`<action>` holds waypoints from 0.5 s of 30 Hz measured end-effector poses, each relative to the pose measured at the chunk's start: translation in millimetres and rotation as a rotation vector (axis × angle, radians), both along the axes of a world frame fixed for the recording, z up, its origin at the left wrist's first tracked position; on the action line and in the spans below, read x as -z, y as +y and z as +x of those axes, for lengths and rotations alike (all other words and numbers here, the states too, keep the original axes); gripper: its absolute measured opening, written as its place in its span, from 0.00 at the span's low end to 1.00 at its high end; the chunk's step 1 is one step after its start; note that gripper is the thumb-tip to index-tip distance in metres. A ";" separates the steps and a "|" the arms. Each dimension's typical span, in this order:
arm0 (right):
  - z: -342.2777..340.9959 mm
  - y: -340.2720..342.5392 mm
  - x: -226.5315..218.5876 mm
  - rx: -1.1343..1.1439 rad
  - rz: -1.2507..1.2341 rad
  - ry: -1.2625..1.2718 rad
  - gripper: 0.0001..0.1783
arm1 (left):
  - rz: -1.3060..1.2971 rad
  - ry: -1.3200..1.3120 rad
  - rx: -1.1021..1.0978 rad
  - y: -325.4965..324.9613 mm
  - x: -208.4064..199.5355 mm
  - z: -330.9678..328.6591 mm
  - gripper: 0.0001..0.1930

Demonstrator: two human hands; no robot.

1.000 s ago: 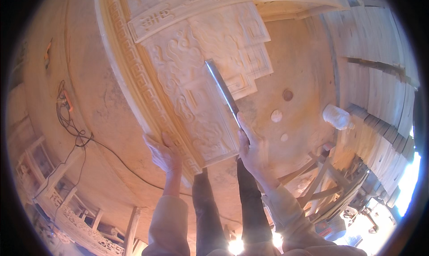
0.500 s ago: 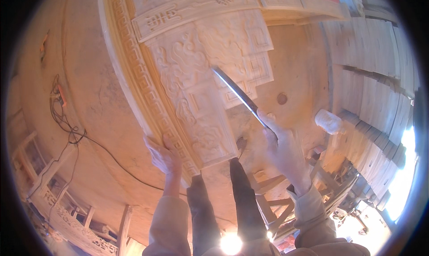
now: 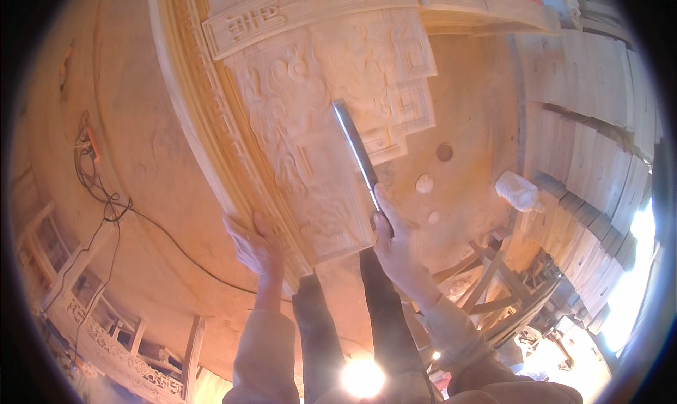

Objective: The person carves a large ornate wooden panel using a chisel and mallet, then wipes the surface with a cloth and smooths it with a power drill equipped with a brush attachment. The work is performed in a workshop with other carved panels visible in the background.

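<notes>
A pale carved wooden panel (image 3: 321, 157) stretches away from my legs, with swirling relief, a stepped right side and a fretwork border along its left edge. My left hand (image 3: 257, 249) grips the near end of that left border, thumb on top. In my right hand (image 3: 400, 252) is a long, flat metal file (image 3: 356, 150), held by its near end with the fingers wrapped round it. The file slants up and left over the panel's right part, its far end at the carved surface; whether it touches is hard to tell.
A tangled black cable with an orange socket (image 3: 92, 144) lies on the brown floor at left. Stacked boards (image 3: 578, 129) line the right side, near a white plastic-looking container (image 3: 518, 191). Wooden frames (image 3: 486, 284) stand at lower right, a carved rail (image 3: 116, 354) at lower left.
My right hand has moved left, toward the panel's near right edge, and the file now points more straight ahead. Two pale round spots on the floor have come into view. My left hand keeps its grip.
</notes>
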State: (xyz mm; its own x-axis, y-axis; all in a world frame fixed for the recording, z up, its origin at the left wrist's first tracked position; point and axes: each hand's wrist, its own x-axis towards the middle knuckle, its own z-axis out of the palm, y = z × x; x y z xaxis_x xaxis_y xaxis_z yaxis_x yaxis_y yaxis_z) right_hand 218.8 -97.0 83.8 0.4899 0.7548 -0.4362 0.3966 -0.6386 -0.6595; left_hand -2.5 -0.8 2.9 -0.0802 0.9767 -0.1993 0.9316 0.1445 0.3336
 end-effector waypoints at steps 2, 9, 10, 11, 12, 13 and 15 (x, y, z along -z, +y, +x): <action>-8.3 3.1 7.1 0.005 0.029 -0.019 0.28 | 0.023 0.002 0.014 0.3 -0.5 0.6 0.34; -21.7 8.5 28.5 0.141 0.065 0.052 0.27 | 0.081 0.047 0.053 -0.7 2.8 -1.5 0.34; -20.9 8.9 32.4 0.151 0.045 0.079 0.27 | 0.091 0.055 0.056 -0.6 3.0 -1.4 0.34; -20.7 10.1 37.4 0.164 0.071 0.093 0.28 | 0.100 0.062 0.057 -0.6 3.1 -1.1 0.34; -20.8 10.7 41.8 0.153 0.123 0.050 0.29 | 0.084 0.059 0.045 -0.9 2.9 -0.7 0.34; -21.5 13.4 48.0 0.146 0.221 -0.005 0.31 | 0.068 0.060 0.033 -1.0 2.4 -0.2 0.34; -26.4 16.3 56.0 0.150 0.301 -0.049 0.33 | 0.057 0.072 0.021 -0.3 1.8 0.8 0.34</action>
State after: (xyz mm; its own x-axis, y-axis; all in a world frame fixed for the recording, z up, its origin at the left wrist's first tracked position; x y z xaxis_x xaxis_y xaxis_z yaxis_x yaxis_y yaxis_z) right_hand 192.3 -80.7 27.8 0.6203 0.7638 -0.1786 0.3483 -0.4722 -0.8098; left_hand -1.7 -1.2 1.1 -0.0719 0.9878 -0.1382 0.9559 0.1078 0.2731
